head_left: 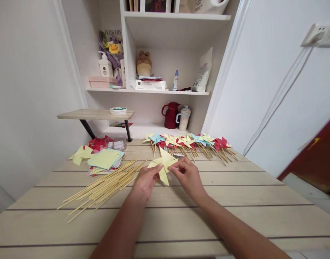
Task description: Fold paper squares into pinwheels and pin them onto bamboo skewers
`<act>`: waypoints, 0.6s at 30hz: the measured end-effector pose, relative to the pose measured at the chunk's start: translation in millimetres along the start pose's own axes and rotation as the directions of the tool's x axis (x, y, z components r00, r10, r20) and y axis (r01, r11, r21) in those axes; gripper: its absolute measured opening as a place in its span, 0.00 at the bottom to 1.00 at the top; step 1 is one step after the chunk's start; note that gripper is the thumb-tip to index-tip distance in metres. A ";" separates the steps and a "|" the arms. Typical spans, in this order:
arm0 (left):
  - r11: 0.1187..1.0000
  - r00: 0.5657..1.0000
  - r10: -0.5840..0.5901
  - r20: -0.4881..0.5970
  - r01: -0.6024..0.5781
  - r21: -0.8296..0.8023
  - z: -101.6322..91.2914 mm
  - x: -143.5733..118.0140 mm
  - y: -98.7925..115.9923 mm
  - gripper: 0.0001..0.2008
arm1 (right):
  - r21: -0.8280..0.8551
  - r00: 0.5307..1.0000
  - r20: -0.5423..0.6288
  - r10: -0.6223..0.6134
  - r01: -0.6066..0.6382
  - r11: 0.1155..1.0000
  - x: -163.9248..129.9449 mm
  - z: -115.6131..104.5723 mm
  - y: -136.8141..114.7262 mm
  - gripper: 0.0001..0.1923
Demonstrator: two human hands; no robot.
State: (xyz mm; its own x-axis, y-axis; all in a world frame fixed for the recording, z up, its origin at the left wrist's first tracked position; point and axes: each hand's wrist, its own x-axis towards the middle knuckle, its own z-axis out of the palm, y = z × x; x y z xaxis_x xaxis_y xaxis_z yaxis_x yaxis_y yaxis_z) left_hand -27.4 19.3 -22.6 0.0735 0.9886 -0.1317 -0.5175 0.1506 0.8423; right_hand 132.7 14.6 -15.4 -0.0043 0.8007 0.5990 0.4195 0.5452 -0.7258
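Two bare hands meet near the centre of the frame, both with fingers drawn nearly together on one pale yellow paper pinwheel [165, 162]. The left hand [146, 180] pinches it between thumb and fingers at its left side; the right hand [188, 177] has its thumb and index tips at the right of the hub, and whether they grip anything besides paper cannot be told. The pinwheel should be very light and springy, easily creased or torn, and likely to unfold if the hub is let go. The best hold is probably a flat pinch at the layered middle, leaving the blades' loose points free.

Left of the hands, thin wooden sticks [100, 187] fan across the slatted table [235, 225]; they look stiff, and may roll. Beyond them, at the left, lie a stack of coloured paper squares [107, 159] and another yellow pinwheel [80, 155]. Farther back, right of centre, stick-mounted pinwheels [186, 141] lie in a row, with a dark red jug [171, 116] behind.
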 end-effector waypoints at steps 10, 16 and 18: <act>0.999 0.999 0.031 0.028 -0.031 0.013 3.0 0.3 -1.4 0.22 | -0.032 1.000 -0.013 0.007 -0.007 0.999 0.6 -0.1 -0.5 0.10; 0.999 0.998 0.048 0.036 -0.049 0.009 6.3 -2.8 -0.1 0.22 | -0.056 1.000 -0.029 0.007 -0.009 0.998 0.2 0.2 -1.9 0.11; 0.999 0.998 0.054 0.036 -0.054 0.006 7.6 -3.5 0.5 0.22 | -0.063 0.999 -0.040 0.000 -0.003 0.998 0.2 0.0 -2.4 0.12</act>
State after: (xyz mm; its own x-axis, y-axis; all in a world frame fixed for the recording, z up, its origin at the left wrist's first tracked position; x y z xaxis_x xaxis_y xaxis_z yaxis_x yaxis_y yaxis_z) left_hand -21.4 15.9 -17.8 0.0764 0.9948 -0.0668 -0.5158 0.0968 0.8512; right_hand 131.6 13.4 -13.6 0.0318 0.7905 0.6116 0.4755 0.5263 -0.7049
